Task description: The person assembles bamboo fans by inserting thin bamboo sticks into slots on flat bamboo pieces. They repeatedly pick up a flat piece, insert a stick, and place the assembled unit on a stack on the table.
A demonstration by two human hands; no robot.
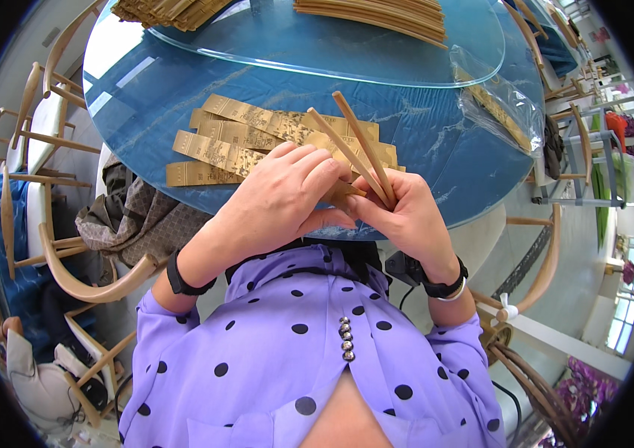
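Note:
Two light wooden chopsticks rise at a slant out of my right hand, whose fingers are closed round their lower ends. Between my two hands shows a gold paper sleeve, its end at my right fingertips. My left hand is closed, with its fingers bent over the sleeve and its thumb pointing toward the right hand; part of the sleeve is hidden under it. Beyond my hands, several flat gold paper sleeves with dark print lie fanned and overlapping on the blue table.
A glass turntable bears a stack of chopsticks and a pile of gold sleeves. At the right lies a clear plastic bag with gold sleeves inside. Wooden chairs stand around, one holding a brown patterned bag.

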